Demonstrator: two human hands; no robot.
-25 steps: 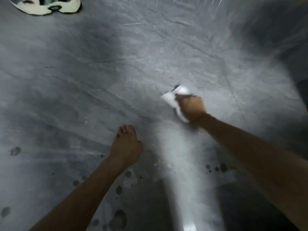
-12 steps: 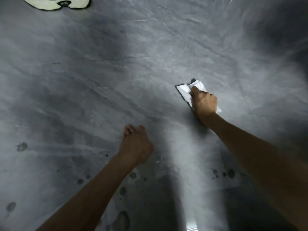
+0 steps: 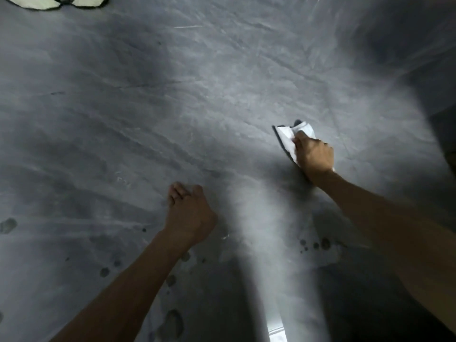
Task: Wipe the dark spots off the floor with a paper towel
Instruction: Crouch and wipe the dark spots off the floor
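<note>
My right hand grips a crumpled white paper towel and presses it on the grey marbled floor at right of centre. My left hand rests on the floor lower down, near the middle, fingers together, holding nothing. Several dark spots lie below my right forearm. More dark spots sit by my left forearm, with one large blotch near the bottom edge and another spot at the far left.
A white and dark shoe lies at the top left edge. A bright streak of light crosses the floor between my arms. Dark shadow covers the top right and bottom right corners.
My right hand has slid the towel to the right and a little away from me. My left hand stays planted on the floor; the view has shifted slightly.
</note>
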